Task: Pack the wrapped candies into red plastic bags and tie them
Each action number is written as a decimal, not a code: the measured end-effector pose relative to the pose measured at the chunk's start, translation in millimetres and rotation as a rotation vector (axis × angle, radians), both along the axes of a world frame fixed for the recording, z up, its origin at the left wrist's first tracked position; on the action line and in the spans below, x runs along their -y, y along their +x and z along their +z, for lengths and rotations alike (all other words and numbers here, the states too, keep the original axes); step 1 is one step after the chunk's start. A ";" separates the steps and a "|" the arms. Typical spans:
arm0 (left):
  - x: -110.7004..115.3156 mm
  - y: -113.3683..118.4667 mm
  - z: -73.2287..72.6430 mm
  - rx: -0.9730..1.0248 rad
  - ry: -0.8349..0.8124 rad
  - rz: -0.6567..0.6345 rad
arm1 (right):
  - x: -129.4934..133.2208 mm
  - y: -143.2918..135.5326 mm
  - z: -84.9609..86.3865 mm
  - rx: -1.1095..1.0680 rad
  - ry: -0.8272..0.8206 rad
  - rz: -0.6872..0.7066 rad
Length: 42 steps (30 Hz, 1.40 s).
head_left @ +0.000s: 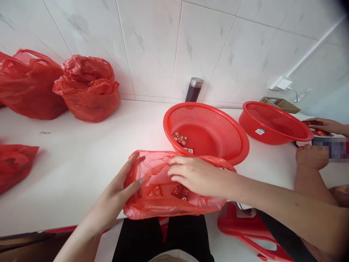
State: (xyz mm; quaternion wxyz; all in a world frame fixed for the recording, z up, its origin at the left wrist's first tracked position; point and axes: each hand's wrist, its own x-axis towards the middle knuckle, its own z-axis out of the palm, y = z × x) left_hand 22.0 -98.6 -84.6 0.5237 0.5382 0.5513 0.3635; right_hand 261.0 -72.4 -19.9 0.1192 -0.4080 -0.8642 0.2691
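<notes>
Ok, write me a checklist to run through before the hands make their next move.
1. Thin red plastic bag, mouth open: ok.
2. Left hand at the bag's left side: ok.
3. Right hand empty: cannot tell, its palm is hidden.
4. Small red printed packets visible inside the bag: ok; exact count: cannot tell.
5. Round red perforated plastic basket upright on the white table: ok.

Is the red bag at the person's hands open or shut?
Open. The red bag gapes wide at the top, and small red packets show inside.
</notes>
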 end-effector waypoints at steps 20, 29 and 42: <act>7.8 4.6 -2.1 0.065 -0.045 0.024 | -155.8 21.9 -43.3 0.579 0.042 -0.099; 10.9 8.9 9.0 0.186 -0.093 0.123 | -181.1 29.8 -16.3 0.548 0.065 -0.281; 8.9 9.9 4.9 0.197 -0.114 0.142 | -181.4 16.6 -37.1 0.525 -0.163 -0.226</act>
